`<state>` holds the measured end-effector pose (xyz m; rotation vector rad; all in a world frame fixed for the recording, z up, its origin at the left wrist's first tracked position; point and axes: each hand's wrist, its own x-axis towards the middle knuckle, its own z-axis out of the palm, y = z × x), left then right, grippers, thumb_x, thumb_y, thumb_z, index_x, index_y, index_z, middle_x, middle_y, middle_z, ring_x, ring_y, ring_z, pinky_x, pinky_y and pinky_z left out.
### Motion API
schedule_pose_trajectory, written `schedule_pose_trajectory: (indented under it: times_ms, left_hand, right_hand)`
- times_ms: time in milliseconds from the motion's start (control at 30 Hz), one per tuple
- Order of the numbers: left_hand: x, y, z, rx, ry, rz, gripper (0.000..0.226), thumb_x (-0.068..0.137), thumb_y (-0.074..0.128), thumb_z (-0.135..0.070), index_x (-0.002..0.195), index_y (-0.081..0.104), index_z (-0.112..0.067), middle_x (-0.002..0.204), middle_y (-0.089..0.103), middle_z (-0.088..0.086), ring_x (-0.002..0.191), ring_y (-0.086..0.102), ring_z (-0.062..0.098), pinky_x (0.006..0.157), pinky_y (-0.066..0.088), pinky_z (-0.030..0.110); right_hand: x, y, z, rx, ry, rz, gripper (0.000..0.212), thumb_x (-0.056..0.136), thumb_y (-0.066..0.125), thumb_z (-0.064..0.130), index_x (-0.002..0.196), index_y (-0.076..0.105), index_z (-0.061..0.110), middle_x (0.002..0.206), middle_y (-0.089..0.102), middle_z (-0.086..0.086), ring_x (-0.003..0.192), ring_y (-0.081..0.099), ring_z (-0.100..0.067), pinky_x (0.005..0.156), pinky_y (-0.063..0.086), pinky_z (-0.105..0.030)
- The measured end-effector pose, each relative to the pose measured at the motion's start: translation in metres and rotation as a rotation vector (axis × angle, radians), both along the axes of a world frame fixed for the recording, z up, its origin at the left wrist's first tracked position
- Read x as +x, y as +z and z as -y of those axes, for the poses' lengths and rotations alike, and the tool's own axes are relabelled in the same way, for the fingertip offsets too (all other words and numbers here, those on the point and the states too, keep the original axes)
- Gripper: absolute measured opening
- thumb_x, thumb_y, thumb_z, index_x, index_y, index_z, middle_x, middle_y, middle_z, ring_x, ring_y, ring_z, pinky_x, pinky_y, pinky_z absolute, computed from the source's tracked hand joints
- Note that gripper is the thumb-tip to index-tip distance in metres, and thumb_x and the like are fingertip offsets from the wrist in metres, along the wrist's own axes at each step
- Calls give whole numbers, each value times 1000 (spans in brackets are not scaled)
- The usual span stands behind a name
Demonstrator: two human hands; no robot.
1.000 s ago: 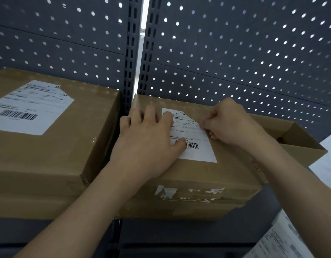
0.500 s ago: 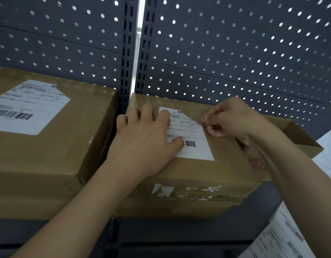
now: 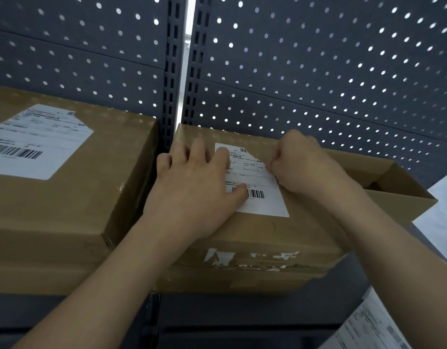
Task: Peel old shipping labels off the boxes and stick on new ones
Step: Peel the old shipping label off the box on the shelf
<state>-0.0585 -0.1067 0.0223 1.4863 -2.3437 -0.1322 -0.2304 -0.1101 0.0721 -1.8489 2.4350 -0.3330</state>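
Looks like you're right at the start of the peel on the middle box point(image 3: 267, 238). Your right grip point(image 3: 303, 165) is curled up tight at the 3 o'clock edge of the label point(image 3: 262, 182), with thumb and fingertip pinching that edge just under the clipped corner. I can't tell whether any paper has actually lifted yet. Your left grip point(image 3: 192, 195) is flat and spread over the label's 9 o'clock side, fingers straight, thumb on the barcode, pressing rather than holding anything. That's a good brace.

Next move, I'd guess: get a proper flap up at that edge, then pull low and slow toward 9 o'clock, sliding the flat grip out of the way as you go. Yank it and it'll probably shred. The torn white scraps point(image 3: 252, 258) on the box's front face at 6 o'clock show how this stuff rips.

The label itself sits on top of the box, closer to the 12 o'clock side. It's white, printed, has a barcode near the bottom and the top-right corner cut off, and from here it lies flat with no wrinkles.

Plenty left to do. The box at 9 o'clock point(image 3: 104, 172) carries a similar label point(image 3: 38, 142). The printed sheets point(image 3: 368, 328) down at 5 o'clock may be your fresh ones, though they're too blurry to be sure.
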Motion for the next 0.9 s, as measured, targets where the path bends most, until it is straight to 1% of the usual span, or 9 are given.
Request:
schedule_pose_trajectory:
  times_ms: [67, 133, 233, 433, 533, 633, 733, 800, 900]
  left_hand:
    - [0, 0, 1, 1, -3, -3, 55, 83, 30, -69, 125, 39, -34, 125, 34, -2, 119, 30, 25, 103, 25, 44]
    - [0, 1, 1, 1, -4, -4, 55, 83, 29, -69, 125, 39, -34, 125, 34, -2, 119, 30, 24, 103, 26, 44]
    - [0, 1, 0, 1, -6, -2, 55, 83, 28, -69, 125, 39, -34, 125, 34, -2, 120, 31, 24, 103, 26, 44]
    - [0, 1, 0, 2, -3, -3, 55, 84, 30, -70, 125, 39, -34, 126, 34, -2, 121, 30, 25, 103, 26, 44]
    - [0, 1, 0, 2, -1, -2, 54, 84, 30, -69, 124, 39, -34, 125, 34, -2, 123, 29, 26, 103, 26, 44]
    - [0, 0, 0, 2, 1, -1, 55, 84, 30, -69, 124, 40, -34, 126, 35, -1, 127, 27, 29, 105, 26, 45]
    - [0, 0, 0, 3, 3, 6, 56, 82, 29, -70, 124, 40, -33, 126, 35, 0, 126, 28, 28, 105, 26, 45]
    - [0, 0, 0, 1, 3, 6, 57, 82, 29, -70, 125, 39, -33, 126, 34, -1, 125, 29, 28, 104, 26, 45]
    - [0, 0, 1, -3, 0, 5, 56, 84, 29, -70, 125, 39, -34, 125, 34, -1, 121, 30, 26, 104, 26, 45]
  right_hand:
    - [-5, 3, 1, 39, 16, 44, 17, 92, 60, 21, 97, 64, 5, 93, 60, -10, 72, 61, -25, 59, 45, -30]
    - [-14, 6, 0, 31, 11, 213, 18, 91, 61, 16, 87, 68, -1, 76, 68, -8, 61, 66, -20, 61, 53, -29]
    - [-25, 6, -5, -39, -28, 458, 20, 95, 61, 9, 79, 70, 0, 66, 67, -7, 51, 66, -10, 58, 56, -19]
    - [-17, 0, -4, -30, 23, 125, 19, 93, 55, 17, 80, 68, 11, 74, 71, -10, 59, 69, -12, 72, 57, -34]
    - [-5, -1, -6, -32, 45, -23, 15, 92, 51, 14, 79, 56, 8, 87, 58, -12, 73, 59, -25, 58, 43, -29]
    - [3, -4, -8, -34, 38, -101, 20, 94, 50, 8, 75, 44, 11, 79, 41, -5, 62, 43, -18, 48, 27, -25]
    - [4, -4, -7, -18, 33, -110, 13, 95, 50, 7, 83, 46, 11, 77, 36, -1, 62, 41, -16, 48, 27, -25]
    - [1, -1, -5, 5, 41, -88, 10, 95, 51, 10, 86, 53, 7, 83, 49, -6, 65, 51, -20, 49, 35, -26]
    - [-15, 5, -3, 14, 35, 226, 18, 95, 54, 11, 82, 66, 7, 77, 68, -7, 66, 68, -19, 69, 58, -34]
